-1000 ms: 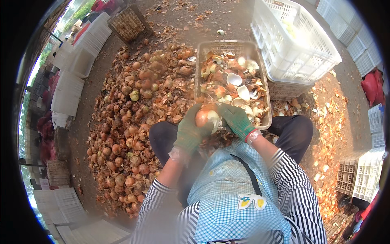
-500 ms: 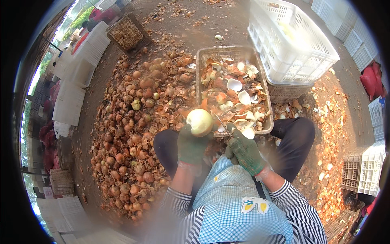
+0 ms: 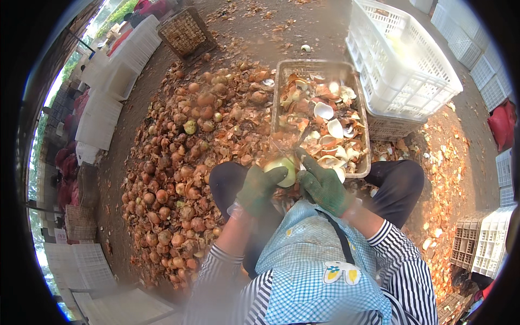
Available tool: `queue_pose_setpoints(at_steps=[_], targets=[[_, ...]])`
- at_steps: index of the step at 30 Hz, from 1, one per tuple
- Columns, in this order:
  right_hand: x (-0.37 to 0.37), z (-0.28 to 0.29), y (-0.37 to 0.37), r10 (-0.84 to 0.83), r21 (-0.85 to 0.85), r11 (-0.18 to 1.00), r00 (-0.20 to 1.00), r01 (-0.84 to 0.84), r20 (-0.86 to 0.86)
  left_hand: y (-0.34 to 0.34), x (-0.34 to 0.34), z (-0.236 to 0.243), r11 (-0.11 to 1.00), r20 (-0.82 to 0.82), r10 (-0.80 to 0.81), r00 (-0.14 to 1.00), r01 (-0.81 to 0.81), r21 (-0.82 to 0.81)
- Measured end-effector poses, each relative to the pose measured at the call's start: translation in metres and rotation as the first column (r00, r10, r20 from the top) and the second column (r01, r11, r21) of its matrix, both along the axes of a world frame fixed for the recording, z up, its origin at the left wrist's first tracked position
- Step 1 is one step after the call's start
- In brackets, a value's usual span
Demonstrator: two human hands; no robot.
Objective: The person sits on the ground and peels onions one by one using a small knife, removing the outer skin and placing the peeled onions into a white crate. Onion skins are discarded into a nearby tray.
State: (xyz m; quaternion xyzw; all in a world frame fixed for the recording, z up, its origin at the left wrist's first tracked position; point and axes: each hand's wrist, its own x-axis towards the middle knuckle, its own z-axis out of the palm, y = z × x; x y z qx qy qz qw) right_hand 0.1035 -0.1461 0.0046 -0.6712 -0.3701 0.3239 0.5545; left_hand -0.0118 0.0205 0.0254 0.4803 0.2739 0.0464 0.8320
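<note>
My left hand (image 3: pixel 257 190), in a green work glove, is closed around a peeled pale-green onion (image 3: pixel 283 172) above my lap. My right hand (image 3: pixel 327 190), gloved alike, is closed on a thin knife (image 3: pixel 301 164) against the onion's right side. The blade is partly blurred, and the fingers hide its handle. Just beyond both hands lies a shallow brown crate (image 3: pixel 366 157) holding onion skins and white cut pieces (image 3: pixel 335 129). To the left spreads a large heap of unpeeled brown onions (image 3: pixel 162 196) among loose skins.
A white slatted crate (image 3: pixel 417 97) stands on a brown crate (image 3: pixel 390 125) at the far right. Another brown crate (image 3: pixel 185 33) is tipped beyond the heap. White crates (image 3: pixel 100 120) line the left side. Onion skins (image 3: pixel 441 179) cover the ground right of my knee.
The onion has come down and turned in my left hand, which now covers more of it. My right hand has moved up against it with the knife. The whole view has shifted slightly.
</note>
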Motion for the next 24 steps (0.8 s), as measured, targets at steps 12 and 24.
queue_pose_setpoints(at_steps=[12, 24], targets=[[0.026, -0.014, -0.005, -0.033, 0.067, 0.998, 0.893, 0.004, 0.448, -0.015, 0.024, 0.012, 0.967, 0.035, 0.068, 0.997, -0.074, 0.242], [0.055, -0.064, -0.004, 0.067, -0.032, 0.998, 0.960, -0.060, 0.271, -0.006, 0.035, -0.032, 0.978, 0.158, 0.020, 0.987, 0.013, -0.207]])
